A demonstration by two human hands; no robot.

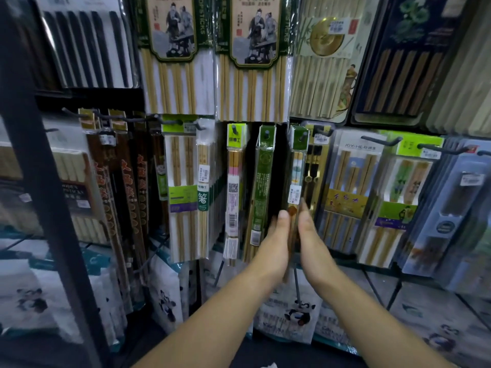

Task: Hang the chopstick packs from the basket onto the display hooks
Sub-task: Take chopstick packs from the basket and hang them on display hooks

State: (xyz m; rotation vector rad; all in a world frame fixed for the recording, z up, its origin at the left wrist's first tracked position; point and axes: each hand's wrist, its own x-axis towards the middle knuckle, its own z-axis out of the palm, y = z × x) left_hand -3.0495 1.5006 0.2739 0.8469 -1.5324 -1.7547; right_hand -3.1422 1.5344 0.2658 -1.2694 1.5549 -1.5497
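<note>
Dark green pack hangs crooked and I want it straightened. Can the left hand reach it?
Probably yes: the left hand sits right beside the dark green pack, nothing between, though it is pressing the narrow pack.

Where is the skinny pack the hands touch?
Head view, right of centre: the skinny pack hangs between the dark green pack and black-chopstick pack, left hand and right hand flanking it.

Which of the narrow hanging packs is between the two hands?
The white-tipped pack, just right of the dark green pack; left hand and right hand flank its lower end.

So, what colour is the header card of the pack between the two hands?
Green header card, clearest in the head view.
</note>
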